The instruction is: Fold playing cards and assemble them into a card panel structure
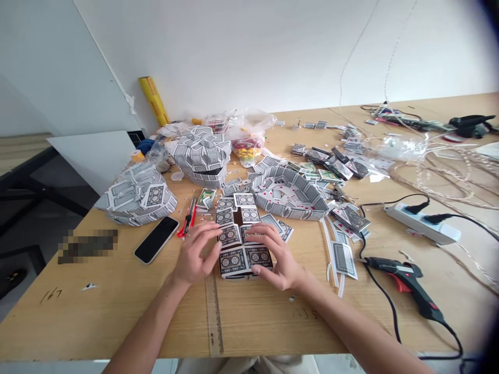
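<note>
A block-like piece built of black-backed playing cards (233, 259) lies in front of me, with a dark gap near its far end. At its left side is my left hand (197, 254), fingers apart and fingertips on the cards. From the other side, my right hand (278, 257) spreads its fingers over the right edge, thumb near the front. Neither hand is closed around the piece. A ruler (213, 317) runs from beneath it to the table's front edge. Loose cards (286, 231) lie by its right side, and a red utility knife (189, 217) rests to its left.
A phone (156, 240) lies left. Behind stand card-built shapes (200, 148) and an open-topped card tray (290, 208). On the right are a glue gun (409, 283), its cord, a power strip (424, 223) and coiled wire (448, 176). Card packs (331, 163) lie at the back.
</note>
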A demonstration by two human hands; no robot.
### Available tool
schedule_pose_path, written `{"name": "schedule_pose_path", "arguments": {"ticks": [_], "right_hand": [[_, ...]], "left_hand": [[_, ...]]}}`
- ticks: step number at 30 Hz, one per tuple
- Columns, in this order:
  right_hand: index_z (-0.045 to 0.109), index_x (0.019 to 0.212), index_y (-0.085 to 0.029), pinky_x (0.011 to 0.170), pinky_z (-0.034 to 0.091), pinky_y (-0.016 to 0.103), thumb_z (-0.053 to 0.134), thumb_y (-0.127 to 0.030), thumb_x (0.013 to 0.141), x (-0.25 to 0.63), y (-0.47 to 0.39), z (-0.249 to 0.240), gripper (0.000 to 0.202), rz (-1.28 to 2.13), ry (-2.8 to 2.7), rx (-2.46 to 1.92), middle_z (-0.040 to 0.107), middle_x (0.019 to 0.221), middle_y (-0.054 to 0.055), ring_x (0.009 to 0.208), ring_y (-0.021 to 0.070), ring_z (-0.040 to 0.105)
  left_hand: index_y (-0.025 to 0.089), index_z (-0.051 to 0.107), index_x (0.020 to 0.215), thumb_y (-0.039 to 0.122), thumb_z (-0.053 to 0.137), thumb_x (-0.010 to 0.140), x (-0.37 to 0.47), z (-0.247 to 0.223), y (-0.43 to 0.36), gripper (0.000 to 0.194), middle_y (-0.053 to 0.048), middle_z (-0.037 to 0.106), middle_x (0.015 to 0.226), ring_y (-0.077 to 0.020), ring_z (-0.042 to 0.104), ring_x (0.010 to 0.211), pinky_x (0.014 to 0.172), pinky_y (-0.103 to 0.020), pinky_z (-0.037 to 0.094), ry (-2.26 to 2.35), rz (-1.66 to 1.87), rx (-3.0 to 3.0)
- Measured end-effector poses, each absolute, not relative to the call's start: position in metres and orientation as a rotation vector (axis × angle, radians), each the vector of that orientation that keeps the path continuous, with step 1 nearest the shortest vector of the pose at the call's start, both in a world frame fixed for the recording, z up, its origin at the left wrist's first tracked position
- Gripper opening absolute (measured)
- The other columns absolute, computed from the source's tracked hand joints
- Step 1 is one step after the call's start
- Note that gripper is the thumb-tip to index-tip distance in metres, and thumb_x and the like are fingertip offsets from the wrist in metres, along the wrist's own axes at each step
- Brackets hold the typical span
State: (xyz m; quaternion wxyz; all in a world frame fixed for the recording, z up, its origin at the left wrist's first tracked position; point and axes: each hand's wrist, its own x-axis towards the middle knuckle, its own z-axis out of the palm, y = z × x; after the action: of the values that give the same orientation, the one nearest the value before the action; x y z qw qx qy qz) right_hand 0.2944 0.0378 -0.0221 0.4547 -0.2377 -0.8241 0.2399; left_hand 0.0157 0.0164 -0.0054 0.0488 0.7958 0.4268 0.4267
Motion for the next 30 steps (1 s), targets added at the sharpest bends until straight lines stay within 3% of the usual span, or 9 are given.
{"name": "schedule_pose_path", "arguments": {"ticks": [3, 8, 14, 18, 23, 30], "right_hand": [[0.066, 0.133, -0.024, 0.107, 0.049, 0.062, 0.065, -0.043, 0.099, 0.295, 0.038, -0.022, 0.038, 0.558, -1.911, -0.650, 0.069, 0.127, 0.014, 0.123, 0.0381, 0.063], [0.068, 0.124, -0.025, 0.102, 0.051, 0.058, 0.064, -0.037, 0.100, 0.295, 0.040, -0.023, 0.028, 0.557, -1.826, -0.699, 0.072, 0.119, 0.013, 0.118, 0.0361, 0.064], [0.068, 0.121, -0.024, 0.104, 0.049, 0.056, 0.063, -0.035, 0.101, 0.296, 0.043, -0.026, 0.023, 0.570, -1.778, -0.733, 0.073, 0.117, 0.011, 0.115, 0.0336, 0.065], [0.069, 0.119, -0.024, 0.101, 0.050, 0.054, 0.062, -0.036, 0.102, 0.296, 0.044, -0.027, 0.022, 0.561, -1.764, -0.740, 0.073, 0.116, 0.011, 0.113, 0.0333, 0.065], [0.069, 0.118, -0.024, 0.100, 0.050, 0.052, 0.062, -0.035, 0.103, 0.296, 0.044, -0.027, 0.020, 0.547, -1.746, -0.745, 0.072, 0.114, 0.011, 0.112, 0.0327, 0.065], [0.068, 0.117, -0.025, 0.099, 0.052, 0.051, 0.061, -0.036, 0.105, 0.295, 0.045, -0.028, 0.018, 0.549, -1.739, -0.782, 0.072, 0.113, 0.011, 0.111, 0.0325, 0.065]], "left_hand": [[0.026, 0.072, 0.116, 0.019, 0.061, 0.103, -0.017, 0.014, 0.031, 0.019, -0.007, 0.077, 0.118, -0.0258, 0.073, 0.114, 0.107, -0.046, 0.057, 1.604, 1.366, 2.516], [0.019, 0.071, 0.121, 0.028, 0.057, 0.102, -0.093, 0.038, 0.059, 0.025, -0.016, 0.074, 0.129, -0.0358, 0.069, 0.124, 0.109, -0.053, 0.053, 2.132, 1.023, 2.511], [0.020, 0.074, 0.122, 0.040, 0.054, 0.103, -0.146, 0.040, 0.075, 0.034, -0.014, 0.079, 0.127, -0.0373, 0.072, 0.120, 0.107, -0.053, 0.052, 2.150, 0.651, 2.580], [0.022, 0.078, 0.116, 0.044, 0.050, 0.108, -0.149, 0.043, 0.076, 0.037, -0.013, 0.082, 0.122, -0.0363, 0.074, 0.114, 0.105, -0.053, 0.052, 2.081, 0.681, 2.645], [0.021, 0.079, 0.118, 0.035, 0.046, 0.112, -0.142, 0.058, 0.066, 0.036, -0.011, 0.083, 0.121, -0.0319, 0.076, 0.113, 0.104, -0.049, 0.054, 2.110, 0.889, 2.747], [0.021, 0.080, 0.110, 0.025, 0.059, 0.109, -0.139, 0.073, 0.054, 0.021, -0.007, 0.085, 0.112, -0.0269, 0.078, 0.103, 0.097, -0.043, 0.055, 2.117, 1.184, 2.903]]}}
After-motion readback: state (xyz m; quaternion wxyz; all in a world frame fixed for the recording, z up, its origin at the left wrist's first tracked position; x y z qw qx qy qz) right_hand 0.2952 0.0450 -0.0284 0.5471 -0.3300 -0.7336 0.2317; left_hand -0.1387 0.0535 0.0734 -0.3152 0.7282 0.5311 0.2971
